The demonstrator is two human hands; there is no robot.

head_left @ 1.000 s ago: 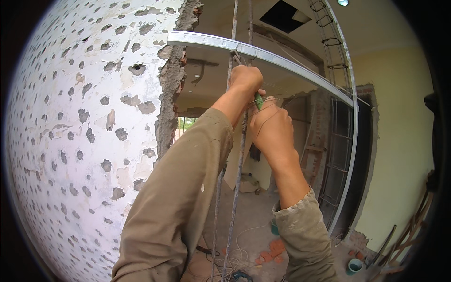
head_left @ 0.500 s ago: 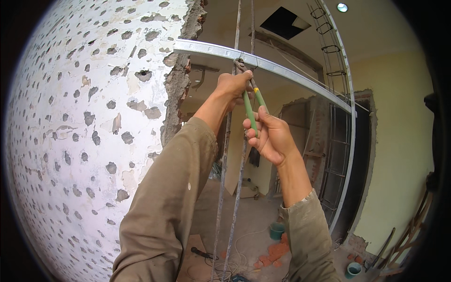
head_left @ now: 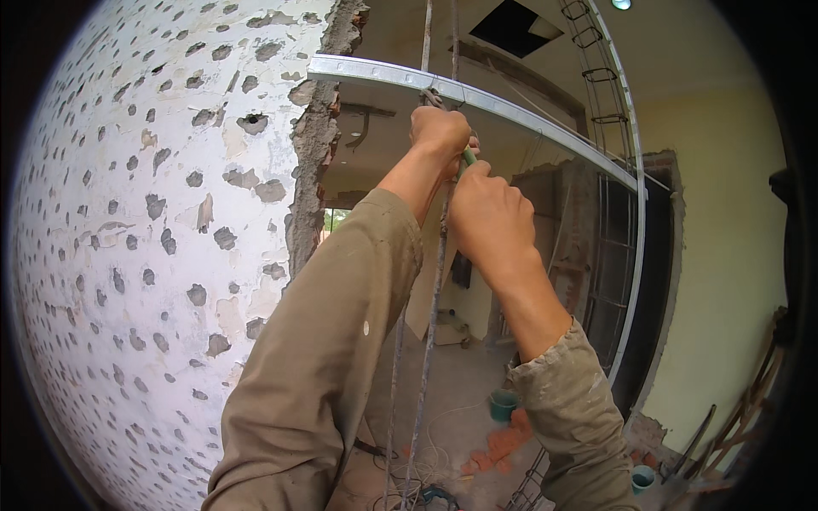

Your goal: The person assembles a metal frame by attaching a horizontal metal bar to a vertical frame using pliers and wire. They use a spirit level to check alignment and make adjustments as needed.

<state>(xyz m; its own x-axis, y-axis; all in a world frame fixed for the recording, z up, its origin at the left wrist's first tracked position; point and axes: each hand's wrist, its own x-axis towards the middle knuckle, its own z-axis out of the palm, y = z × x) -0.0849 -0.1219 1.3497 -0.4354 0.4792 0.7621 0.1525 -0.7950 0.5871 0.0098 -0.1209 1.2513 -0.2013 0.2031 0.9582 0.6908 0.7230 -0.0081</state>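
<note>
To the left of both hands stands a white wall (head_left: 153, 255) chipped all over with small grey pits. A metal strip (head_left: 528, 119) starts at the wall's broken edge and slopes down to the right, passing just above the left hand (head_left: 440, 129). That hand is bent inward beside the head of the pliers; its fingers are mostly hidden, so I cannot tell what they grip. The pliers (head_left: 468, 159) run from just under the strip down to the right hand, a bit of green handle showing between the hands. Two steel bars (head_left: 434, 298) run down behind the hands. The right hand (head_left: 494, 215), lower, is closed around the handles. On the floor below it lie orange rubble (head_left: 494, 447) and a green bucket (head_left: 504, 405). Farther right of the hands is a yellow wall (head_left: 724, 213).
</note>
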